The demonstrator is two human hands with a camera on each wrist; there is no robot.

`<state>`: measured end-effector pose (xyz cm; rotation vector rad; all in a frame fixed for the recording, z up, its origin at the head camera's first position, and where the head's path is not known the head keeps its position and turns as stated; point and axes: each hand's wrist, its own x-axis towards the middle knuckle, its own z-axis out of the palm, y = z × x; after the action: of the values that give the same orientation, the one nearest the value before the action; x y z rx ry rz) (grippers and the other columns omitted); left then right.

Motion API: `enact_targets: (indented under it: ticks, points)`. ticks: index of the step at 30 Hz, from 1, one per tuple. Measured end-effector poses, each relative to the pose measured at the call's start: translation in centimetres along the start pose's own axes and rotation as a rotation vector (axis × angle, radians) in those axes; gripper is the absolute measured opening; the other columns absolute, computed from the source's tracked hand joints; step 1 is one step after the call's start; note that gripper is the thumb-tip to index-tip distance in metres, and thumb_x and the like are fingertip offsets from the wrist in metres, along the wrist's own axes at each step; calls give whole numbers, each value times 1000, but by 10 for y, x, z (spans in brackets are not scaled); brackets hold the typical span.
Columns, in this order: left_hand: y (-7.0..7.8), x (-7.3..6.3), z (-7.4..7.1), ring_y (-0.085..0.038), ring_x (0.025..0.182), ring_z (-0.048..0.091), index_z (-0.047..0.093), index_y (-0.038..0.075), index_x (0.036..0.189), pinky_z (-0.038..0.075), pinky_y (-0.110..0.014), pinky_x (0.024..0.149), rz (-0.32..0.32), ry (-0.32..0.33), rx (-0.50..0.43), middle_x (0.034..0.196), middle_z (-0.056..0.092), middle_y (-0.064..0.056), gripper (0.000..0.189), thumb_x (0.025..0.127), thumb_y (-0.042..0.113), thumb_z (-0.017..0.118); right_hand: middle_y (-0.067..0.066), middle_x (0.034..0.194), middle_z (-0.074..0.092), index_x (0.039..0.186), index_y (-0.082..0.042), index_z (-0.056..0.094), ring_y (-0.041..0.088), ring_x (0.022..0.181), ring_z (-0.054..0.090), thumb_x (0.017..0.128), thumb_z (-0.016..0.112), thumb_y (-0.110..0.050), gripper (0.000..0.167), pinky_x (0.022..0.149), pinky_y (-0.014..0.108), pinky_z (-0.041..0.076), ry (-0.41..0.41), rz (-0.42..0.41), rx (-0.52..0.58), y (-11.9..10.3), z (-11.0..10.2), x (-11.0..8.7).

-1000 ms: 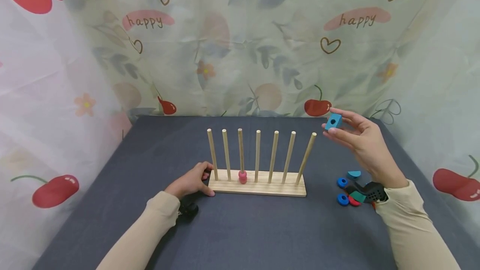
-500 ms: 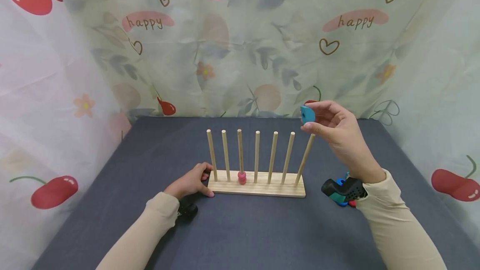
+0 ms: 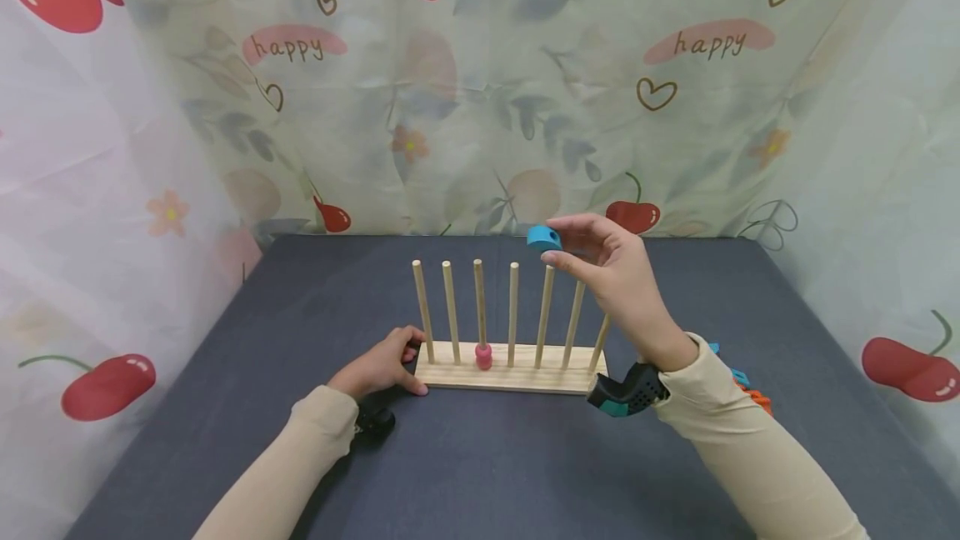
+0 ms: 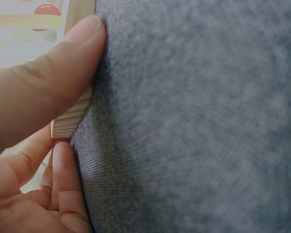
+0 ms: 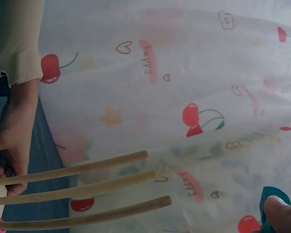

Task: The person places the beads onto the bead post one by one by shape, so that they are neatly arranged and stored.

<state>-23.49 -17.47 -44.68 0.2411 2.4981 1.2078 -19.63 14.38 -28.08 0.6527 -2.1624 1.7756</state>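
My right hand pinches a small blue half-round block with a hole in it, held in the air just above the peg tops, right of the fourth peg. In the right wrist view the thumb presses on the blue block at the lower right. A wooden board carries several upright pegs, and a pinkish-red bead sits at the foot of the third from the left. With thumb in front and fingers behind, my left hand grips the board's left end; the left wrist view shows the wooden corner between them.
Orange pieces and blue pieces lie on the dark cloth to the right, partly hidden behind the right sleeve. A patterned curtain hangs behind the table and at both sides.
My right hand has carried the blue block leftward, from right of the last peg to over the middle pegs, turning it on the way. My left hand stays on the board.
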Motion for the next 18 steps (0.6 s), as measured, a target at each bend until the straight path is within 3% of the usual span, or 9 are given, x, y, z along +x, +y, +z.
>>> enact_targets:
  ticks: [7,10,18]
  points:
    - [-2,2,0,-26,106,45,50,2,124,39,-42,96,24,1,1,120,44,-15,74,61,0,89,10,118,62,121,1,62,3,102,63,88,68,-5,35,88,22,51,-2,-58,-24,17,21,-4]
    - [-5,3,0,-25,105,46,51,2,123,40,-41,95,35,9,8,119,44,-14,74,60,-1,89,11,117,59,122,1,62,3,101,62,89,67,-5,34,87,21,51,8,-75,-33,24,29,-5]
    - [-6,4,0,-26,107,46,51,3,123,40,-44,97,31,11,14,119,44,-14,74,60,1,90,6,105,61,120,-7,66,10,83,57,88,69,-9,32,67,19,42,36,-135,-159,32,39,-7]
